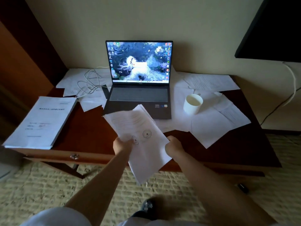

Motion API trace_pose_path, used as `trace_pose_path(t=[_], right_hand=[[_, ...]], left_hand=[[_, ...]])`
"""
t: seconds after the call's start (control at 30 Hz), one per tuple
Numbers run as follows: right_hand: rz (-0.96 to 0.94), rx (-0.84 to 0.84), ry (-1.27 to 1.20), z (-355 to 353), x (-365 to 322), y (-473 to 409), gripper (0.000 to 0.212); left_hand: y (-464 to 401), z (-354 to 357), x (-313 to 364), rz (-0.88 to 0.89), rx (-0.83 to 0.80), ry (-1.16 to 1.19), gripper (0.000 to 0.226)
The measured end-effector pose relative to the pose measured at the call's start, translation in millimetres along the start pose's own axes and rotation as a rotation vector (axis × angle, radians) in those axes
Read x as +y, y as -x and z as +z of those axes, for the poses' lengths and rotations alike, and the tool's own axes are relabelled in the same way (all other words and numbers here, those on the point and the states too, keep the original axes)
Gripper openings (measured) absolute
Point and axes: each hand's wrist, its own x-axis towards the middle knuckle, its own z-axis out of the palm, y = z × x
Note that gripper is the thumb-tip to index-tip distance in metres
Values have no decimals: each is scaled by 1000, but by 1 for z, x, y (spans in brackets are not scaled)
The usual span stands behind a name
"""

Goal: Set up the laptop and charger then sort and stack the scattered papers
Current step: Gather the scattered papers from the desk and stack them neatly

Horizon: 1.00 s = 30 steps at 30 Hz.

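I see left hand (122, 144) and right hand (173, 145) both gripping loose sheaf of white printed sheets (140, 136), held above front edge of dark wooden desk (88, 128). Open grey laptop (138, 88) lit behind. My advice: square edges, then lay on thick white paper stack (40, 121) at left; mind white mug (193, 101).

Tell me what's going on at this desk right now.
A person is tidying papers. The left hand and the right hand both grip a bundle of sheets above the desk's front edge. The laptop is open and on, with a white cable coiled beside it. One neat stack sits at the left; loose sheets still lie around a white mug.
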Motion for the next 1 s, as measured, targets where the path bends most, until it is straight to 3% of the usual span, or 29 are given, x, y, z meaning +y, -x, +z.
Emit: trace_pose_path(t=[0.13,0.27,0.4,0.5,0.73,0.9,1.0], right_hand=[[-84,198,-325,-13,-37,4,39],[-130,355,-380,-17,-60,1,58],[-73,577,-546,-18,-71,-3,32],[-129,701,-605,-25,-85,-3,30],[-100,694,-665,-16,-89,-6,48],[-49,734,-685,-17,-77,-16,43],[4,641,-638,-25,-64,-22,36]], left_hand=[[6,-5,47,289,-52,182,23],[3,-5,67,376,-157,130,35],[-8,-2,69,374,-207,174,21],[-19,1,81,353,-237,254,20],[-30,13,86,283,-365,273,26],[-28,29,78,248,-331,256,24],[-20,46,73,224,-318,162,20]])
